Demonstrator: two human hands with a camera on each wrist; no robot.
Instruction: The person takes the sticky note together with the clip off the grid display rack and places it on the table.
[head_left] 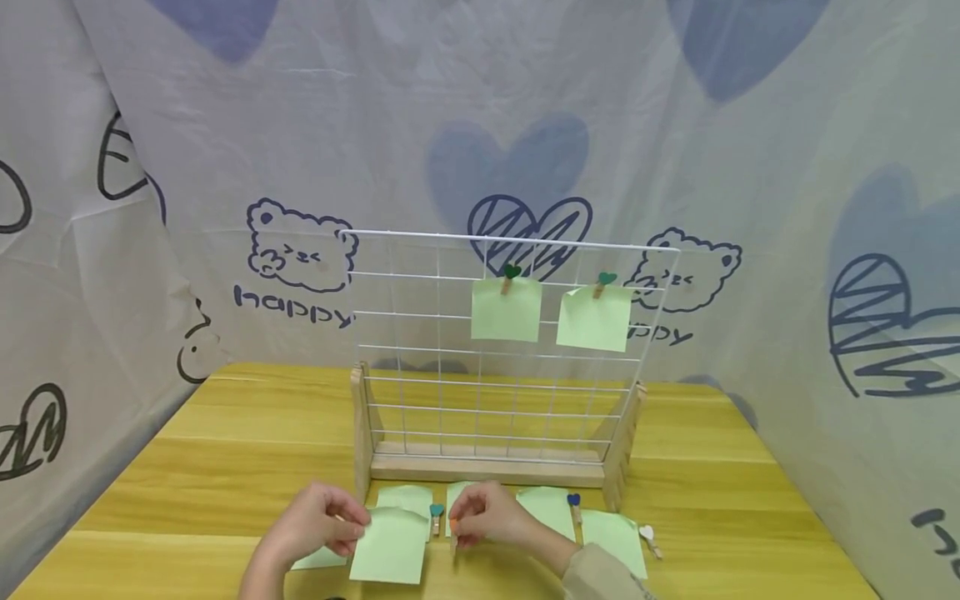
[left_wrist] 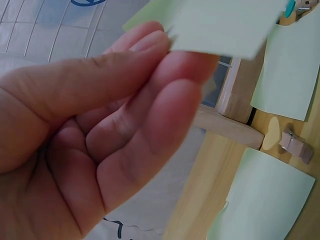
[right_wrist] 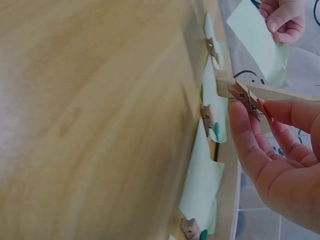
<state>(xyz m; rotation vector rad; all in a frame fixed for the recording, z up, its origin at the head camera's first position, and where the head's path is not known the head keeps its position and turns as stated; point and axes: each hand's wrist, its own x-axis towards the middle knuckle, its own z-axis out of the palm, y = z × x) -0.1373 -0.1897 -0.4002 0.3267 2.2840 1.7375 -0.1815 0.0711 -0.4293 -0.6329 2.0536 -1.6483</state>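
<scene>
My left hand (head_left: 321,527) pinches a pale green sticky note (head_left: 390,546) by its edge, held up above the table. In the left wrist view the thumb and fingertips meet on the note's corner (left_wrist: 220,27). To the right, my right hand (head_left: 491,518) grips a small wooden clothespin (right_wrist: 245,100) between thumb and fingers. An orange piece shows on the clothespin near the fingertips. Behind both hands stands a white wire grid (head_left: 438,346) in a wooden base (head_left: 487,467). Two green notes (head_left: 506,312) hang on it, each under a clothespin with a green heart (head_left: 512,272).
More green notes (head_left: 615,542) lie in a row before the base. Heart clothespins lie among them: a teal one (head_left: 437,518), a dark blue one (head_left: 575,507) and a white one (head_left: 651,540). A printed cloth (head_left: 375,125) hangs behind the wooden table (head_left: 225,450).
</scene>
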